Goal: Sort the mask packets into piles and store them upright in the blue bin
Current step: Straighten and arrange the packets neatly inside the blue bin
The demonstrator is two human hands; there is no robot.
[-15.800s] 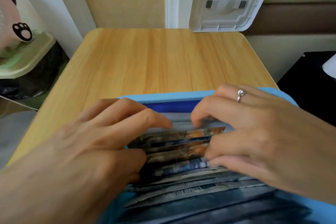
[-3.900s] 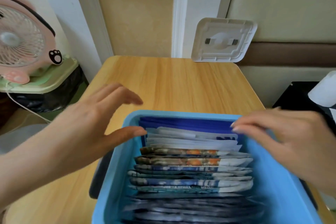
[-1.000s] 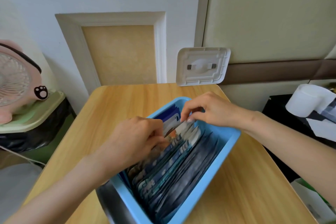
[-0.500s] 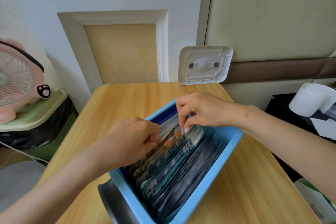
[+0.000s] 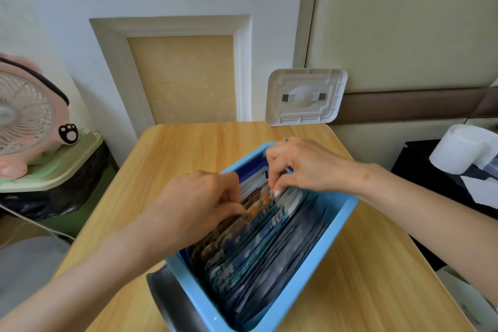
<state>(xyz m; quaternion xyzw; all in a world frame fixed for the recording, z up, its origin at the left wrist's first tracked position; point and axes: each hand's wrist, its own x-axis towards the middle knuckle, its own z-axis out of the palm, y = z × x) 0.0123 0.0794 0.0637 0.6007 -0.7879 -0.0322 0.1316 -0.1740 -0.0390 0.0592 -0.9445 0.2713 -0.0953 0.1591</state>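
Dark object: a grey-black rounded thing point(image 5: 172, 302) sits against the bin's near-left corner; you cannot tell what it is.
Blue bin: it point(image 5: 318, 259) lies skewed on the wooden table point(image 5: 377, 277), long axis running near-left to far-right, much as half a second ago.
Mask packets: they point(image 5: 258, 245) stand on edge in a tight row inside the bin, dark blue ones nearest you, brown and orange-marked ones mid-row, white and deep blue ones at the far end.
Your left hand: it point(image 5: 196, 202) reaches over the bin's left wall, fingers curled and pinching packet tops mid-row; it has slid slightly further into the row since the last frame.
Your right hand: it point(image 5: 299, 164) arches over the far end, ring showing, fingertips pinched on the upper edges of the far packets, a little lower than before.
Packets versus hands: the two hands meet close together at the far half of the row; the near half stands untouched.
White lid: it point(image 5: 304, 97) leans against the wall beyond the table's far edge.
Pink fan: it point(image 5: 24, 118) stands far left on a green-lidded container point(image 5: 54, 170).
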